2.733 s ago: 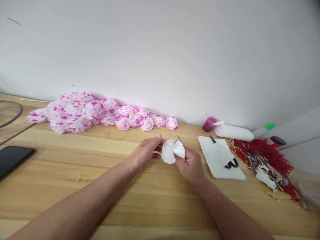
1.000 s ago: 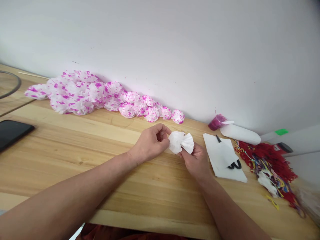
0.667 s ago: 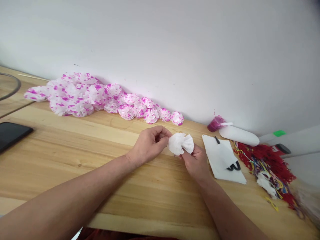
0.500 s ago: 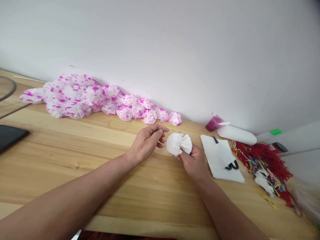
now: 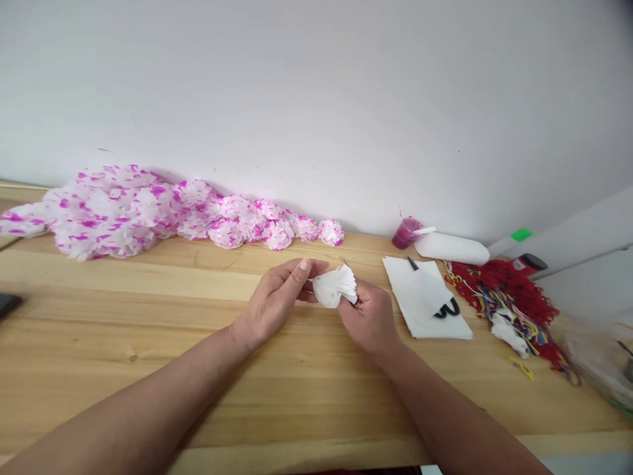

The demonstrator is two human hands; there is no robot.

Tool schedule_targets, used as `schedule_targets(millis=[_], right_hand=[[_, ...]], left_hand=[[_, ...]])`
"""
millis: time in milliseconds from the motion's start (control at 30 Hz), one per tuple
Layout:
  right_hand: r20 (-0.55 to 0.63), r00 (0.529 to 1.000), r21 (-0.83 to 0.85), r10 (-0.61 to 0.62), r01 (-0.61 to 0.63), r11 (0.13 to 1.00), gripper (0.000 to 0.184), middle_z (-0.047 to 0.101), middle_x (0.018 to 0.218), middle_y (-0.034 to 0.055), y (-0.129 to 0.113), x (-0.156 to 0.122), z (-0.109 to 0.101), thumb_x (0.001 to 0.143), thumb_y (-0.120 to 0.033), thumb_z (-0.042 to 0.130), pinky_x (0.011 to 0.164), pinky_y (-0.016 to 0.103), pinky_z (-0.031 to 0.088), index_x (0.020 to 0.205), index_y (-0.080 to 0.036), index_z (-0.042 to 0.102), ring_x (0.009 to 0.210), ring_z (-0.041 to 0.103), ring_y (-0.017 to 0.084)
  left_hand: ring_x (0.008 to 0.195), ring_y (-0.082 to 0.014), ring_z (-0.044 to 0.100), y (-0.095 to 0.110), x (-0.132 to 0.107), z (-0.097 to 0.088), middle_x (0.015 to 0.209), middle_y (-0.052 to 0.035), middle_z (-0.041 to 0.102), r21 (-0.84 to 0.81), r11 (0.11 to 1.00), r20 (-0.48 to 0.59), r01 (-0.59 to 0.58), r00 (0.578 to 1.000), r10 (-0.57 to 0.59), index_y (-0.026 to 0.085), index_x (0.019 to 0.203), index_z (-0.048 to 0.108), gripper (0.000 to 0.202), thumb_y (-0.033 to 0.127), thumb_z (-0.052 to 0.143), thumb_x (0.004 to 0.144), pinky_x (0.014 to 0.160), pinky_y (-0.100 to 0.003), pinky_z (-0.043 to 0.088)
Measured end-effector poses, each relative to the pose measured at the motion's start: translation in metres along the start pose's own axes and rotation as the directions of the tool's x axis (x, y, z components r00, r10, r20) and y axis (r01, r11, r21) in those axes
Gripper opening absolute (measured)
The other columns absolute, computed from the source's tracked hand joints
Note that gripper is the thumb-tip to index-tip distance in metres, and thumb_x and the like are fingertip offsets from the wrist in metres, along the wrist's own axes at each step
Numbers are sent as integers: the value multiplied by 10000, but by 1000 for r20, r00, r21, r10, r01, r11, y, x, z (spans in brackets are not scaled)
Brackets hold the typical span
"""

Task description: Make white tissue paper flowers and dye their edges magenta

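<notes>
Currently, the right hand (image 5: 368, 318) pinches the pleated white tissue paper (image 5: 330, 290) between both hands; the left hand (image 5: 271, 300) sits half-open beside it, contact unclear. Best keep that pinch firm and handle the layers lightly, as they might tear.

Right hand (image 5: 368, 313) grips white paper (image 5: 330, 289) above table (image 5: 297, 396). Left hand (image 5: 277, 297) alongside, contact unclear. Pink-spotted flowers (image 5: 109, 214) along wall (image 5: 316, 99).
</notes>
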State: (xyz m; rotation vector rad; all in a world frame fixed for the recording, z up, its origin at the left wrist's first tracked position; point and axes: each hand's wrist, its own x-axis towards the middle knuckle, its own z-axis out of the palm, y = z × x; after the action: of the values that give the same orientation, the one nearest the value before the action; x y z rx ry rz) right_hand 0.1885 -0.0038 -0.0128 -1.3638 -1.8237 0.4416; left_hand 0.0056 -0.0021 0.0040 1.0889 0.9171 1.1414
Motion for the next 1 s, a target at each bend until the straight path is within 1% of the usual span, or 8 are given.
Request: schedule_targets(millis=[100,200,333,433,533,733,867,1000], right_hand=[[-4,1000,-5,-2,2,1000,215,515,561,-16,-1,1,-1,802,-241,568,541,242,340,593,-191,547,551,448,129],[-6,999,67,34,-34,997,248,500,555,-21,-2,3,-1,804,-265,583,532,242,333,574,-195,521,536,419,122],[32,995,195,96,-101,976,249,486,549,-26,-4,4,-1,791,-283,600,519,238,339,568,-198,527,531,409,121],[56,993,223,109,-119,968,235,521,572,-19,-4,3,1,783,-294,605,531,237,362,579,-191,552,554,449,129],[60,993,172,101,-110,979,213,528,567,-18,-3,2,3,785,-298,604,546,245,375,607,-181,591,552,461,133],[46,993,68,111,-114,991,186,556,563,-12,-3,1,4,795,-284,593,539,253,365,648,-175,627,532,456,130],[33,995,48,97,-98,994,206,494,514,-28,0,1,4,772,-250,574,504,250,322,575,-192,551,500,419,118],[-10,999,47,36,-36,998,247,433,519,-41,1,1,5,776,-251,593,511,249,307,561,-199,483,508,393,108]], left_hand=[[787,-185,678,2,0,0,1074,-119,715,38,998,-26,-48,998,49,135,1137,712,521,583,573,910,742,-327,565],[705,-144,645,2,4,-3,1043,-95,689,20,996,-81,-83,993,85,138,1121,691,475,551,580,915,677,-302,562],[721,-138,650,-3,11,-8,1075,-93,686,-19,1000,-158,-10,987,7,143,1079,689,452,545,620,885,680,-293,562],[744,-175,687,-7,12,-7,1046,-128,717,-97,987,-64,126,989,-133,119,1017,714,498,582,639,849,680,-304,560],[761,-203,710,-8,10,-4,1013,-147,737,-143,975,3,168,986,-169,106,989,727,502,580,651,839,667,-302,561],[758,-206,725,-1,6,2,1123,-145,713,-274,935,50,227,974,-222,121,1041,711,358,431,567,934,634,-329,616],[730,-199,733,1,7,1,1069,-141,711,-386,884,67,262,964,-257,113,1069,696,345,339,448,994,668,-337,633],[682,-165,717,3,9,-1,993,-126,709,-445,856,29,263,960,-280,107,1050,690,343,290,404,1008,674,-307,628]])
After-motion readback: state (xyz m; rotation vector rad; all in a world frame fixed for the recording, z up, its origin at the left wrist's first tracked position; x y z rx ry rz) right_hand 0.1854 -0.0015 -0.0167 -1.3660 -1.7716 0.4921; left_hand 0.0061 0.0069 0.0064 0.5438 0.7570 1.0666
